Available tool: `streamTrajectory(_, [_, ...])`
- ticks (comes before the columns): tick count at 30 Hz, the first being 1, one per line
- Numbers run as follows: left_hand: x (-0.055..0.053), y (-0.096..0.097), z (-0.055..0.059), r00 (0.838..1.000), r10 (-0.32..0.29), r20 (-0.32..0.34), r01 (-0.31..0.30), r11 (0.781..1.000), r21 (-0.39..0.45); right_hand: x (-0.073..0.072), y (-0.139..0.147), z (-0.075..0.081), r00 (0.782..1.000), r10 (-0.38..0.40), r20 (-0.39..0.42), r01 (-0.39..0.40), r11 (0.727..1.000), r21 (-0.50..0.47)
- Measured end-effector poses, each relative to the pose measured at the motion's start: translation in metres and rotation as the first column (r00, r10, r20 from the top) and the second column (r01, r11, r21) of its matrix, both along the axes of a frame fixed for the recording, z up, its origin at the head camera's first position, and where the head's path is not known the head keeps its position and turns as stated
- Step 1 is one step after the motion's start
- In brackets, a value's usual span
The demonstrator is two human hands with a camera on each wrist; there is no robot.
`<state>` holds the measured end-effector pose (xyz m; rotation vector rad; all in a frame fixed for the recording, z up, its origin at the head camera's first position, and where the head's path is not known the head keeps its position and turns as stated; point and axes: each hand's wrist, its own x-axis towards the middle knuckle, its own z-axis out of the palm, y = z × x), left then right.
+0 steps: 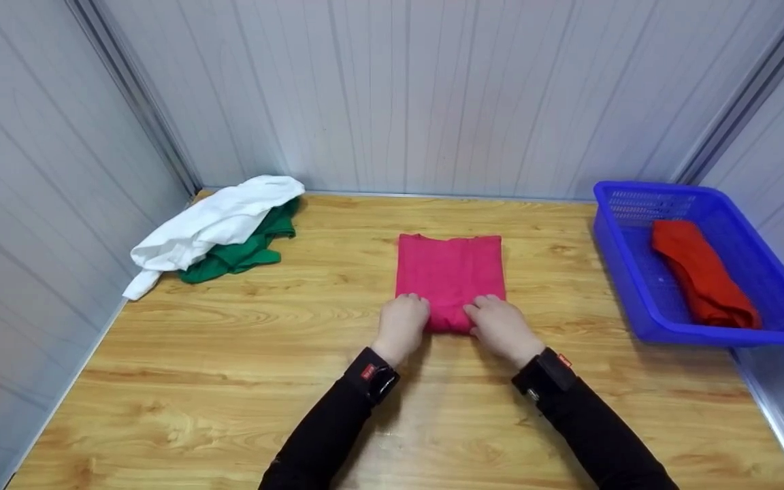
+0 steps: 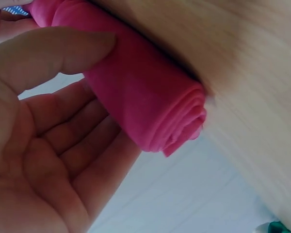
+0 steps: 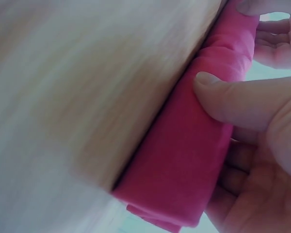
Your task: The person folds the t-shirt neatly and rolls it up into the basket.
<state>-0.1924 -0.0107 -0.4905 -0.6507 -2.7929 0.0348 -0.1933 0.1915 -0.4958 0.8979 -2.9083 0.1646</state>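
A folded pink cloth point(image 1: 450, 269) lies flat on the wooden table, with its near edge rolled up. At the left end of that roll my left hand point(image 1: 403, 323) grips the fabric. My right hand point(image 1: 501, 325) holds the right end the same way. In the left wrist view the thumb presses one side of the pink roll point(image 2: 140, 92) and the fingers lie against the other; spiral layers show at its end. The right wrist view has the thumb on the roll point(image 3: 174, 160), with the fingertips partly hidden behind it.
To the right stands a blue plastic basket point(image 1: 644, 299) with a folded orange-red cloth point(image 1: 701, 275) inside. At the back left, a crumpled white cloth point(image 1: 218, 221) lies over a green one point(image 1: 232, 258). Grey panel walls point(image 1: 392, 102) border the table point(image 1: 229, 361).
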Motion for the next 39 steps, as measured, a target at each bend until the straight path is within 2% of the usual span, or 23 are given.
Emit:
streamTrajectory(4, [-0.003, -0.001, -0.001, 0.999, -0.015, 0.033, 0.015, 1.000, 0.024, 0.000, 0.001, -0.001, 1.000, 0.010, -0.014, -0.011, 1.000, -0.011])
streamTrajectory(10, [-0.006, -0.004, -0.003, 0.999, -0.043, 0.007, 0.043, 0.998, 0.053, -0.001, 0.002, -0.002, 0.999, 0.019, -0.042, -0.021, 0.999, -0.037])
streamTrajectory(14, [-0.008, -0.006, -0.003, 0.998, -0.064, 0.013, 0.063, 0.996, 0.062, -0.001, 0.003, -0.003, 0.999, 0.018, -0.045, -0.020, 0.999, -0.043])
streamTrajectory(21, [-0.008, -0.011, 0.000, 0.993, -0.115, 0.040, 0.111, 0.989, 0.097, -0.001, 0.005, -0.002, 0.999, 0.030, -0.012, -0.031, 0.994, -0.109])
streamTrajectory(25, [-0.009, -0.013, 0.001, 0.988, -0.135, 0.079, 0.126, 0.986, 0.111, -0.001, 0.006, -0.001, 0.999, 0.038, 0.007, -0.037, 0.992, -0.125])
streamTrajectory(33, [-0.012, -0.015, -0.004, 0.984, -0.154, 0.095, 0.147, 0.986, 0.072, 0.001, 0.008, 0.001, 0.997, 0.024, 0.073, -0.013, 0.988, -0.152])
streamTrajectory(39, [-0.012, -0.016, -0.002, 0.978, -0.176, 0.109, 0.171, 0.984, 0.057, 0.000, 0.011, 0.000, 0.995, 0.049, 0.086, -0.034, 0.986, -0.162])
